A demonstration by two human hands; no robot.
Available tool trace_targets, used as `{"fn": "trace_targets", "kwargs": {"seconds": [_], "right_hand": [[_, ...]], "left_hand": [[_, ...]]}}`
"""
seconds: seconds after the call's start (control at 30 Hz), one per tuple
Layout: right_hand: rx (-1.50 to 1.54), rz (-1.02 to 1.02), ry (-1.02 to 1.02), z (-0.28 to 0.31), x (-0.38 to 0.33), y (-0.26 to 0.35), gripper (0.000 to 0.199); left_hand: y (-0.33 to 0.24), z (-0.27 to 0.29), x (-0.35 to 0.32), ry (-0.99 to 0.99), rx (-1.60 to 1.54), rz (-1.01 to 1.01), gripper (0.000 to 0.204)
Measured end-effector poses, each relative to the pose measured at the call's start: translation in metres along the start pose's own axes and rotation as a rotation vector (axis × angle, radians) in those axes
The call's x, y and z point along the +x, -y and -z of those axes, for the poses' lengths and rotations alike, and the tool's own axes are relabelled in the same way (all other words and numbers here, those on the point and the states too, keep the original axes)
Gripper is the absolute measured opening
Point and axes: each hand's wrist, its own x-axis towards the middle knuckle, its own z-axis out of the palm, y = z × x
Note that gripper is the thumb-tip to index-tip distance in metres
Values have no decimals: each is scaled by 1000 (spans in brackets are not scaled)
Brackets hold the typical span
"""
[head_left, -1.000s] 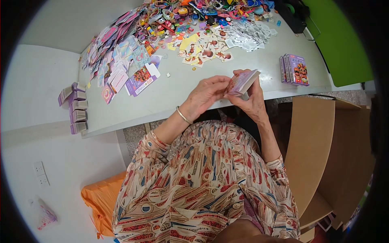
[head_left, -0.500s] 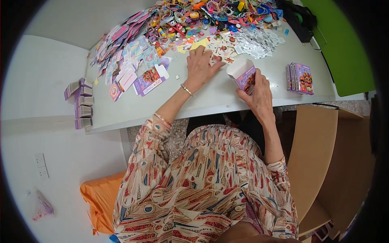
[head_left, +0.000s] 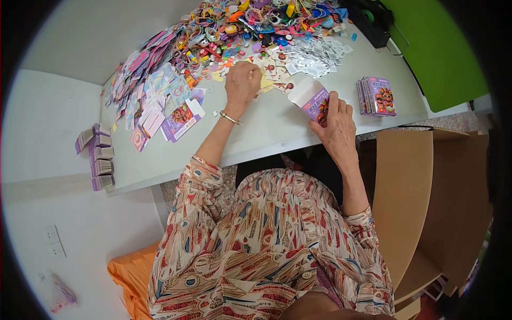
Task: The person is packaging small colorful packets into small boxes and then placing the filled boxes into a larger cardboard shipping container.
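A small purple cardboard box (head_left: 317, 105) stands tilted on the white table with its white top flap open. My right hand (head_left: 338, 127) grips it from the right side, thumb in front and fingers behind. My left hand (head_left: 242, 85), wearing a bangle, is closed with its fingers curled together at the edge of the small printed picture cards (head_left: 274, 74). Whatever may be in those fingers is hidden. Beyond the box lies a heap of small silvery-white packets (head_left: 318, 56). Yellow pieces of paper (head_left: 262, 88) show beside my left hand.
Small colourful trinkets (head_left: 240, 26) are heaped at the back, with pink-and-blue cards (head_left: 140, 65) on the left. A flattened purple box (head_left: 181, 118) lies nearer. Closed purple boxes (head_left: 380, 97) stand right; filled ones (head_left: 101, 160) line the left edge. A large carton (head_left: 402, 202) stands below right.
My left hand has gone from spread fingers to curled ones, drawing slightly left over the picture cards. My right hand still holds the open purple box. The whole view has shifted a little.
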Motion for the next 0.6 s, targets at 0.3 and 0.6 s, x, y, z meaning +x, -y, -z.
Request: {"fn": "trace_targets", "kwargs": {"seconds": [0.3, 0.6], "right_hand": [[-70, -8, 46, 5, 3, 1, 75], [-73, -73, 6, 18, -1, -18, 72]], "left_hand": [[-84, 13, 4, 270, -616, 302, 19], [-32, -55, 21, 180, 56, -113, 30]]}}
